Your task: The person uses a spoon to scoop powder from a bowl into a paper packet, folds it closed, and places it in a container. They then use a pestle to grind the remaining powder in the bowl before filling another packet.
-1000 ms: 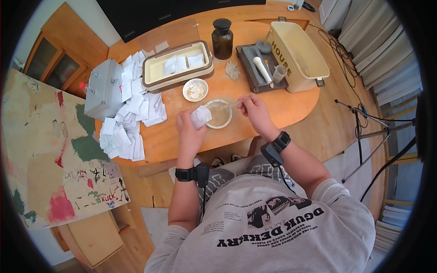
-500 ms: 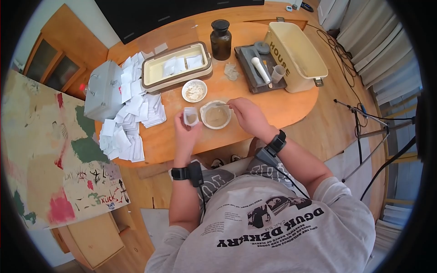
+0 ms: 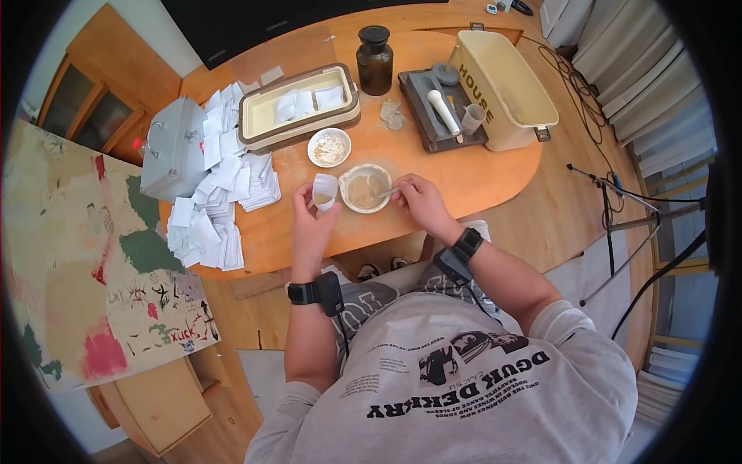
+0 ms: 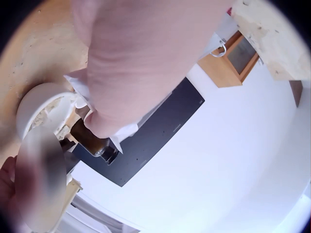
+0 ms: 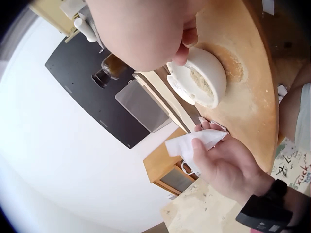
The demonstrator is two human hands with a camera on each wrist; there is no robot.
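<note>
In the head view the left hand (image 3: 313, 224) holds an opened white paper packet (image 3: 325, 188) upright, with some brownish content inside. The right hand (image 3: 423, 205) pinches the handle of a spoon (image 3: 389, 192), whose end reaches into a white bowl (image 3: 345, 199) of tan powder (image 3: 365, 189). Packet and bowl stand side by side, a small gap between them. From the right wrist view, the left hand (image 5: 226, 162) has its thumb on the white packet (image 5: 187, 145), beside the bowl (image 5: 214, 73). The left wrist view shows a blurred pale shape close to the lens.
Behind the bowl is a smaller white bowl (image 3: 329, 148) with pale powder. White packets (image 3: 224, 182) lie heaped at the left by a metal case (image 3: 174, 151). Farther back are a cream tray (image 3: 263, 112), a dark jar (image 3: 375, 62), a grey tray (image 3: 421, 100) and a HOUSE bin (image 3: 510, 93).
The left hand has drawn the packet leftward from over the bowl and turned it upright. The right hand has moved slightly nearer, with the spoon end in the bowl's powder.
</note>
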